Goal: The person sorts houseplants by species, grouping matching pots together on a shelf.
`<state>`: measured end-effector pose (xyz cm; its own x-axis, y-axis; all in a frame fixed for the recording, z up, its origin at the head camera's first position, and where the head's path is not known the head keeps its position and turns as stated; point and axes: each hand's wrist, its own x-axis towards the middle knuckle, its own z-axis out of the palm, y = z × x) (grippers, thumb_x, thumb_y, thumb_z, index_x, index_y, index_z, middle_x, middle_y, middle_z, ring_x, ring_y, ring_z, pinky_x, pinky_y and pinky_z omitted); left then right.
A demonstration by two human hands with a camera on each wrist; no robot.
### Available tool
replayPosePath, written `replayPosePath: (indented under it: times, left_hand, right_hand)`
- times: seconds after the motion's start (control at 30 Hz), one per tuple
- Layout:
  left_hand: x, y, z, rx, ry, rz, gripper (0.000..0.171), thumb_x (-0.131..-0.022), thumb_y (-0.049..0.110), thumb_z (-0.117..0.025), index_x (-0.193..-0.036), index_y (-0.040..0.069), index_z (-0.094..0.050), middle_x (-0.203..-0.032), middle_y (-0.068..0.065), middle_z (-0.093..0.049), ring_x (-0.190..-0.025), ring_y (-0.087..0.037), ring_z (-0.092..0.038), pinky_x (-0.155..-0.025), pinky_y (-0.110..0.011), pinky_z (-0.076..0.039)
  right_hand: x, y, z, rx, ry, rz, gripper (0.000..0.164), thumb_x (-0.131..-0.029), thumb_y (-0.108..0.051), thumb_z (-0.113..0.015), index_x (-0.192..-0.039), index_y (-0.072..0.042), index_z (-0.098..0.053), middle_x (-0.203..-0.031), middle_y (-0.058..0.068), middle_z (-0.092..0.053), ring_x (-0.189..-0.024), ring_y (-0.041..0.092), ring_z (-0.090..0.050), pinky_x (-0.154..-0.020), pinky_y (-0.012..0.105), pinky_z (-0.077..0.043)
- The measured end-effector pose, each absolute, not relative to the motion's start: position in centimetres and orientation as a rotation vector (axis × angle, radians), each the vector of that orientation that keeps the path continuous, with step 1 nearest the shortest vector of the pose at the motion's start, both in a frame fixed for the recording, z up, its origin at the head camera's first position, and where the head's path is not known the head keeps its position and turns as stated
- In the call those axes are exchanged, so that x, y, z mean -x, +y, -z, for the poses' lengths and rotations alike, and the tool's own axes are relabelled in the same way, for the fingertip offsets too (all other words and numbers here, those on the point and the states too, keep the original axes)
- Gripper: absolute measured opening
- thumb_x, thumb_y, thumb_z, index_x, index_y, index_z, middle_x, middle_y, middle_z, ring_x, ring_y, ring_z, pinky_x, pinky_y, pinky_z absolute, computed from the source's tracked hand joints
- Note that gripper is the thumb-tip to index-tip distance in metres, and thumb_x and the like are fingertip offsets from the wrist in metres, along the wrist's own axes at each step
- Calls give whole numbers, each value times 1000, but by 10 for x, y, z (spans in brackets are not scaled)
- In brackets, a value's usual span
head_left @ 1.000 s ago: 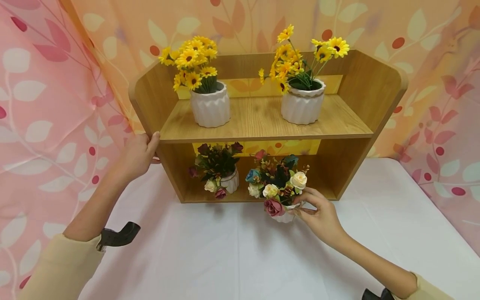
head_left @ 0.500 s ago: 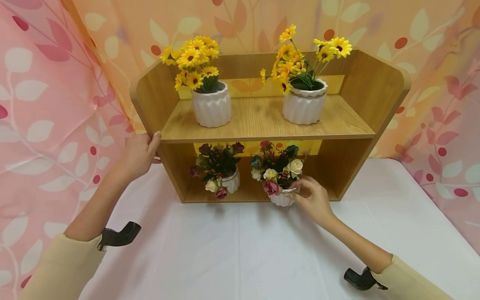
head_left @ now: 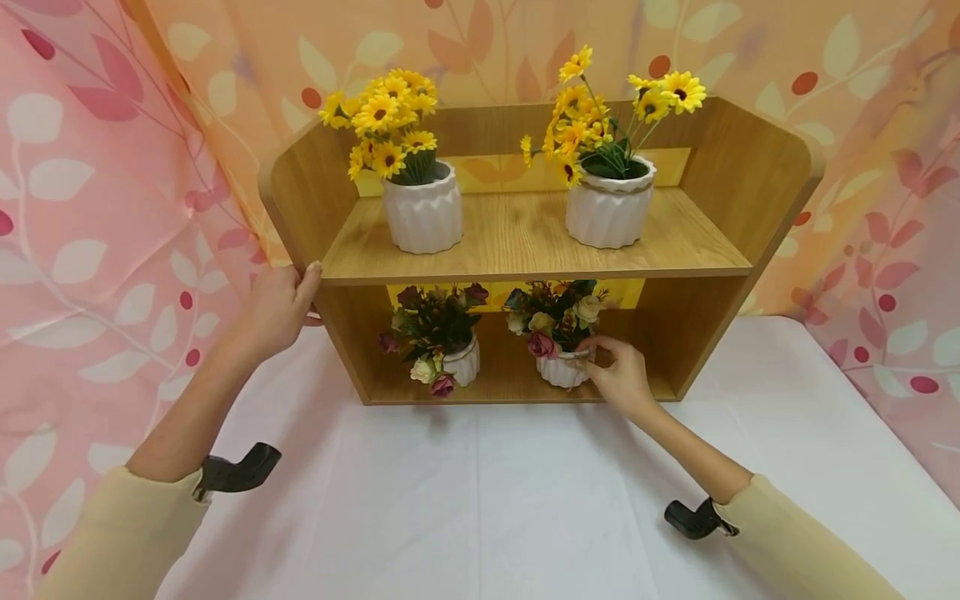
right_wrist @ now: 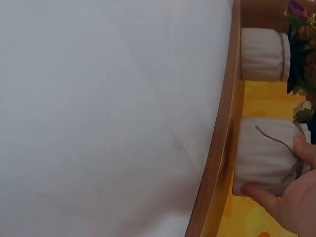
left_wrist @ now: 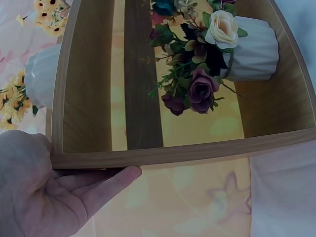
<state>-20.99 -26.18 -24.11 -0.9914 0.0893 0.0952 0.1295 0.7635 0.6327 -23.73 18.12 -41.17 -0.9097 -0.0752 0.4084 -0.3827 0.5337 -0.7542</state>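
Observation:
My right hand [head_left: 621,377] grips the rim of a white ribbed flower pot [head_left: 561,370] with artificial roses in cream, pink and blue. This pot is on the lower level of a wooden shelf [head_left: 536,273], towards its right. In the right wrist view, fingers [right_wrist: 264,197] press its side, beside a twine bow. My left hand [head_left: 276,312] holds the shelf's left side panel, thumb at the front edge; in the left wrist view its fingers [left_wrist: 111,190] lie along the panel's outer face. Left of the gripped pot stands another white rose pot [head_left: 462,363].
Two white pots of yellow daisies, a left one [head_left: 423,212] and a right one [head_left: 609,212], stand on the upper level. The shelf rests on a white-covered table [head_left: 420,500]. Patterned curtains [head_left: 97,208] hang behind and at the sides.
My right hand has moved the rose pot back from in front of the shelf onto its lower level, lowering the blooms beneath the upper board. My left hand has stayed put.

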Motion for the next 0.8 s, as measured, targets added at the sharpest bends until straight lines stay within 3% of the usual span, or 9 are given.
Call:
replayPosePath:
  times: [0.2,0.37,0.43,0.6,0.8]
  left_hand:
    - [211,-261,241,203,-2894,1023,68,-116,38,-24,-137,-22,-47,-135,-42,-58,-113,-54,-69,-89,-52,-61]
    - [211,-261,241,211,-2902,1011,67,-116,38,-24,-136,-21,-48,-134,-41,-58,-113,-54,-69,-89,-53,-61]
    - [211,-262,241,216,-2906,1010,67,-116,38,-24,-137,-21,-47,-134,-41,-58,-113,-54,-69,-90,-54,-61]
    - [211,-266,241,235,-2907,1007,67,-116,39,-24,-140,-20,-46,-136,-41,-59,-114,-54,-69,-91,-55,-61]
    - [208,-268,245,223,-2887,1012,70,-116,43,-27,-138,-20,-50,-129,-40,-63,-107,-51,-73,-87,-49,-63]
  right_hand:
    - [244,185,416,-368,-2448,-1349,16,-86,-1,-85,-99,1,-75,-95,17,-74,-96,34,-67,-87,55,-54]
    - [245,189,420,-366,-2462,-1340,16,-87,-4,-85,-99,0,-74,-95,15,-73,-92,31,-65,-81,39,-53]
    - [246,190,422,-373,-2462,-1343,17,-87,-4,-85,-100,-1,-73,-96,14,-73,-93,30,-64,-81,37,-52]
    - [247,192,424,-400,-2471,-1375,21,-88,-5,-84,-105,0,-71,-101,17,-71,-99,33,-62,-88,51,-52]
    - [241,194,424,-389,-2555,-1337,39,-92,-12,-82,-126,-1,-67,-124,23,-69,-114,40,-62,-94,55,-51]
